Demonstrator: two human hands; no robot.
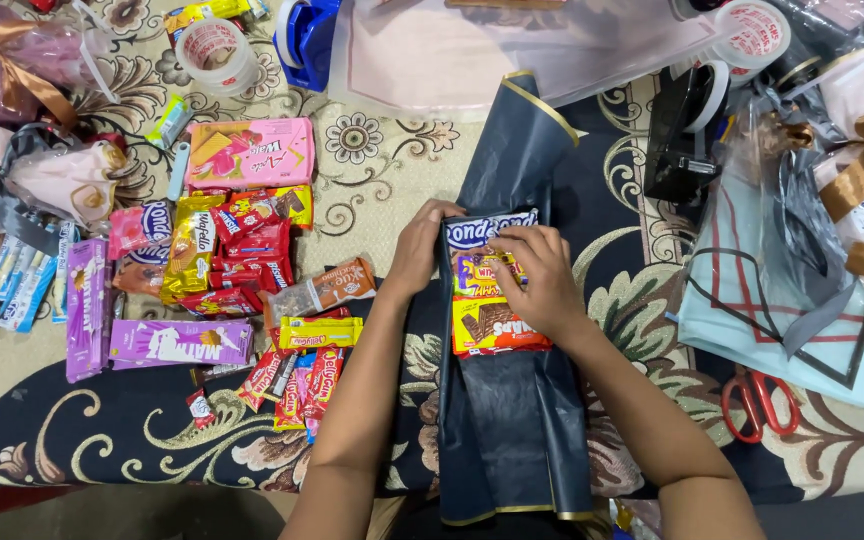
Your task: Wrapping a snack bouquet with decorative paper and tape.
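snack packets (489, 300) in yellow, orange and purple wrappers lie stacked in a short column on the long dark navy wrapping sheet with a thin gold border (512, 440), whose long axis runs straight away from me, from my lap up toward the clear plastic at the far edge. my right hand (542, 275) lies directly on top of the stack, fingers spread and pressing flat, not clenched around anything. my left hand (419, 250) cups the sheet's left fold, pinching it up against the packets' side. the right is the nearer one to the packets (it covers them). left of the sheet the patterned cloth is crowded with loose sweets, the closest a yellow bar (320, 332); to the right red-handled scissors (758, 400) lie well apart, with bare cloth between.
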